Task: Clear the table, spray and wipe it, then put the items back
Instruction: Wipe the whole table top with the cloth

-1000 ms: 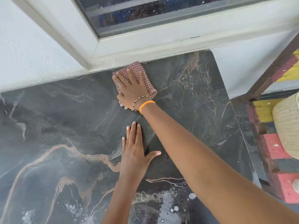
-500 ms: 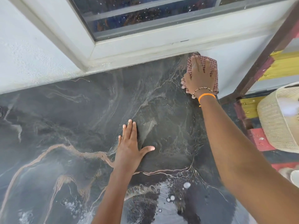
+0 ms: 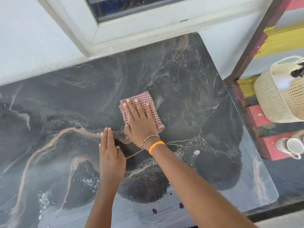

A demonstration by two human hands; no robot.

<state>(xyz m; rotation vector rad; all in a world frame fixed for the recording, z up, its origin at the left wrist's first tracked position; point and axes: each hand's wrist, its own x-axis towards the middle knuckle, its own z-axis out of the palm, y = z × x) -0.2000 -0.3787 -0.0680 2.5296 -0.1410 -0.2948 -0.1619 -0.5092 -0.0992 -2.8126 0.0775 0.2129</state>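
Cloth (image 3: 148, 102), soft and checked, lay mid-table (image 3: 205, 89), flattened under the straight-fingered right hand (image 3: 139, 124); it would bunch easily, best pressed flat. The left hand (image 3: 111, 155) rested flat beside it, holding nothing.

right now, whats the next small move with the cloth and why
Probably slide the cloth toward the near edge of the table, keeping the right hand flat on it. The near part shows white foamy spots and streaks, so it looks unwiped. The left hand lies flat just beside the cloth and may need to shift aside.
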